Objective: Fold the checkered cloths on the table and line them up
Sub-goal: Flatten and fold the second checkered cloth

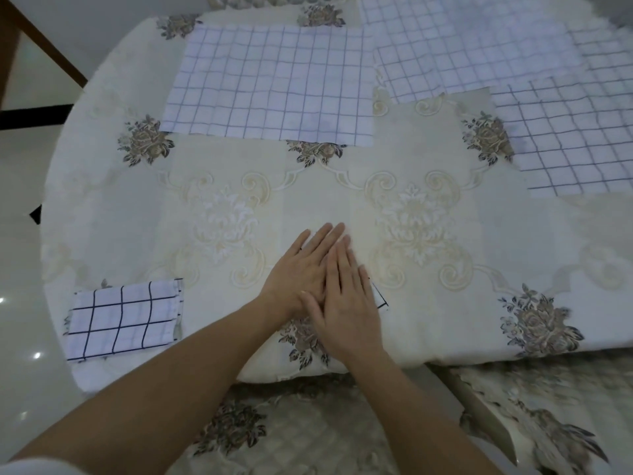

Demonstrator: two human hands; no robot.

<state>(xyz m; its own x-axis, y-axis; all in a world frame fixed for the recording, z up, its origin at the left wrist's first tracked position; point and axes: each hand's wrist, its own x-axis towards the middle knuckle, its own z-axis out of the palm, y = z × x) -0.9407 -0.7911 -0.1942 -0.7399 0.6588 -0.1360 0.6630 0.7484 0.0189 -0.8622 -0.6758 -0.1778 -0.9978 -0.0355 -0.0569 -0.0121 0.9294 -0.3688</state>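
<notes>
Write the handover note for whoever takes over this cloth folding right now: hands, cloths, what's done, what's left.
Left hand: open, flat, pressing on the cloth under the hands; only its corner shows.
Right hand: open, flat, lying partly over the left, pressing down too.
Done: finished cloth lies folded at the near left of the table.
Left: flat cloth at far centre and overlapping cloths at far right, count unclear, are unfolded. Fold them and line all up.
</notes>
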